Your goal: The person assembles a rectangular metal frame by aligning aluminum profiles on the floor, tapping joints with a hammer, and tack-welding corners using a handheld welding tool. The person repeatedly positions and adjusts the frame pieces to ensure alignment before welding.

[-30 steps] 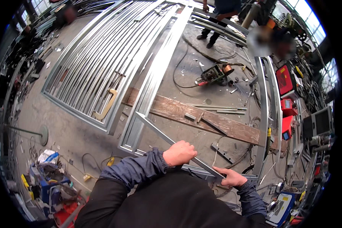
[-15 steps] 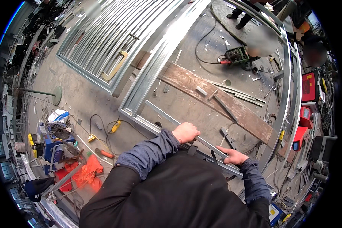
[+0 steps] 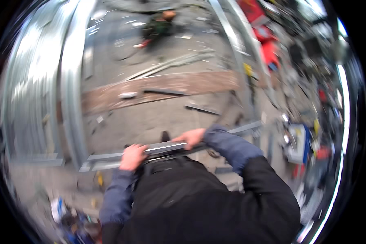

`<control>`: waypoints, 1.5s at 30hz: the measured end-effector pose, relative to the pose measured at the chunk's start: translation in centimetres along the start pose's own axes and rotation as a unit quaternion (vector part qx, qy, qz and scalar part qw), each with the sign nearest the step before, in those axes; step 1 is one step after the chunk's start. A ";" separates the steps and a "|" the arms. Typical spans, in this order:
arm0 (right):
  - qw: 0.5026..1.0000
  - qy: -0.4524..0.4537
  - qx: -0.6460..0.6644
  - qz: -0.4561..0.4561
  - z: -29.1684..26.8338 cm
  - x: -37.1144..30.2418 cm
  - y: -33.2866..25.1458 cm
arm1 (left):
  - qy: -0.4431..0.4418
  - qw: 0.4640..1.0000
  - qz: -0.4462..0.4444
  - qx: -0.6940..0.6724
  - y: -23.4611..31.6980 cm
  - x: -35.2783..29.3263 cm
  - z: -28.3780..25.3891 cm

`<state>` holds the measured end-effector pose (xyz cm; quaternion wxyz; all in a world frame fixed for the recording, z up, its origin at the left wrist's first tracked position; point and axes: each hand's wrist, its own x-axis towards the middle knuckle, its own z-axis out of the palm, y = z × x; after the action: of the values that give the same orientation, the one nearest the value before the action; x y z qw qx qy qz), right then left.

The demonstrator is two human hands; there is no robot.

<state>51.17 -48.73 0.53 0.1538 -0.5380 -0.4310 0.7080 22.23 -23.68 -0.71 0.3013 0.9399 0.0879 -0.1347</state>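
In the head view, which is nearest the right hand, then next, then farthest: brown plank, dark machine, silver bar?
1. Silver bar: at the right hand.
2. Brown plank: ahead, mid-view.
3. Dark machine: beyond the plank, near the top.

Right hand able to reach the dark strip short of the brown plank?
Probably not without leaning: the right hand is at the metal bar, the dark strip well beyond, though nothing visible blocks the way.

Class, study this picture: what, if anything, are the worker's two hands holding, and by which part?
The left hand and right hand appear to hold a silvery metal bar, spaced apart along its length; blur hides the exact grip.
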 end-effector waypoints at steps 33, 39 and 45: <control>0.946 0.245 -0.187 0.100 -0.9 1.7 0.3 | -0.090 0.993 -0.070 -0.014 -0.8 6.4 -2.8; 0.916 0.316 -0.203 0.137 0.1 2.7 0.0 | -0.120 0.986 -0.103 -0.062 -2.9 8.3 -1.3; 0.942 0.264 -0.161 0.129 -1.1 3.6 0.3 | -0.202 0.961 -0.141 -0.129 -4.8 9.2 -1.0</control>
<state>50.82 -45.94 -2.03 0.0806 -0.7741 -0.4098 0.4757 30.00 -18.47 -5.34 0.4092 0.8246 0.1730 -0.3504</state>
